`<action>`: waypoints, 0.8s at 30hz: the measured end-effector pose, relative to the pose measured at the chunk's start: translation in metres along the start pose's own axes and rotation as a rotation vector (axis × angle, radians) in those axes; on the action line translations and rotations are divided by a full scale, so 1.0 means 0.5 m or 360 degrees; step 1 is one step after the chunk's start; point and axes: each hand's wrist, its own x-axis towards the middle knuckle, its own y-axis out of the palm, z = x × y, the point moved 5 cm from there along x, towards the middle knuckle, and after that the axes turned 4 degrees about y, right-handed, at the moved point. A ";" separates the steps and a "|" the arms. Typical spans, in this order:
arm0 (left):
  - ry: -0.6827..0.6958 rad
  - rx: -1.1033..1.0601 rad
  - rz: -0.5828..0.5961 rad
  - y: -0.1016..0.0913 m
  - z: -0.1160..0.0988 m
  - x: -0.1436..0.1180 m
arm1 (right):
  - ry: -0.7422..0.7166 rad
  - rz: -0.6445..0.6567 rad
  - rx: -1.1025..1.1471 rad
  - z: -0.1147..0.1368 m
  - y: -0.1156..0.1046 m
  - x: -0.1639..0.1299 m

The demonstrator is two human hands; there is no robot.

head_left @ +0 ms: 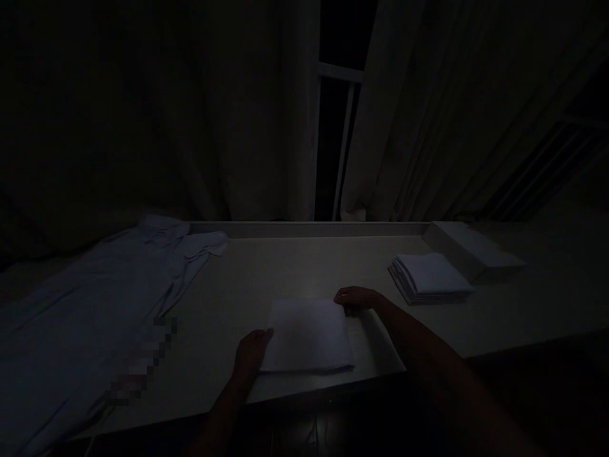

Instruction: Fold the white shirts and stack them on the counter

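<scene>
Dim room, curtains (247, 127) drawn at 12 o'clock with a dark gap of window frame (340, 139) between them. Pale surface (285, 266) runs across the view, raised ledge (309, 228) along its far edge.

Folded white cloth (307, 335) lies flat near the front edge of the surface, squared up, edges aligned. Left hand (251, 354) rests at the cloth's 8 o'clock corner, fingers on the edge; right hand (356, 298) sits at its 1 o'clock corner, fingers curled down onto the cloth. Judged: both hands press opposite corners to keep the fold flat and square. Neither grip is clenched around the cloth; each lies loose on it, touching, not lifting.

Stack of folded white cloths (431, 278) at 2 o'clock from the hands, well apart, just beside the ledge's angled block (469, 251). Light garment (95, 304) spread loose at 9 o'clock, draped over the surface's left end.
</scene>
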 end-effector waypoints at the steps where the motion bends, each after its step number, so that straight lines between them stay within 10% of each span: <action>1: 0.0004 -0.0003 0.0003 0.001 0.002 0.001 | 0.0010 0.0011 -0.0015 -0.001 -0.005 0.004; 8: 0.0022 -0.0017 -0.0008 0.004 0.010 0.003 | 0.0064 -0.0080 -0.0184 -0.002 -0.026 0.017; 14: -0.0002 0.0086 -0.0049 -0.001 0.003 -0.002 | -0.0105 -0.0725 -0.0319 0.023 -0.008 -0.018; 20: -0.0035 0.0176 -0.0087 -0.010 -0.002 -0.039 | -0.0467 -0.1593 -0.0499 -0.032 0.113 -0.129; 24: 0.0455 0.0674 -0.0457 -0.022 -0.095 -0.072 | -0.0840 -0.1698 -0.1130 -0.053 0.235 -0.173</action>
